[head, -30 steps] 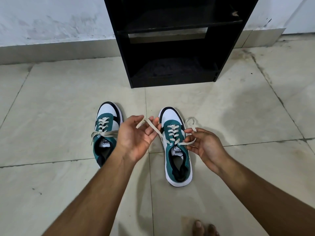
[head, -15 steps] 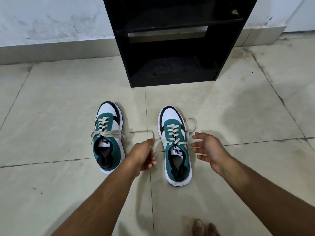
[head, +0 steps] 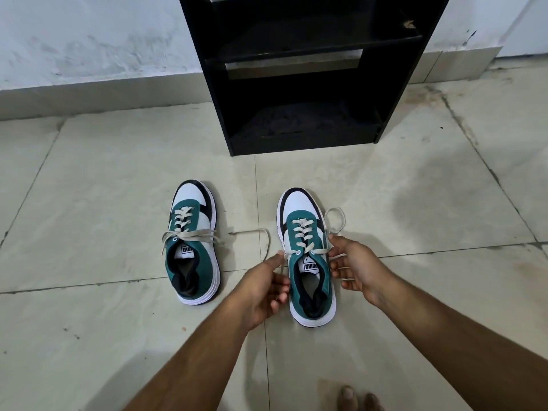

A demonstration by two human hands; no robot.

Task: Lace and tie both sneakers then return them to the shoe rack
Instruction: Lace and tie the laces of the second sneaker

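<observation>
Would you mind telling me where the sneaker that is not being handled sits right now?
In the head view, the left sneaker stands on the floor tiles, left of the left hand, before the black shoe rack.

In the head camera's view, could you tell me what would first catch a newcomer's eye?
Two teal, white and black sneakers on the pale tiled floor: the left sneaker and the right sneaker. Both bare hands, left hand and right hand, flank the right one, its cream laces loose. Behind stands a black shoe rack.

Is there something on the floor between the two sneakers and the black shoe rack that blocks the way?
Nothing visible does. Bare floor tiles lie between the sneakers and the shoe rack, whose bottom shelf looks empty.
</observation>
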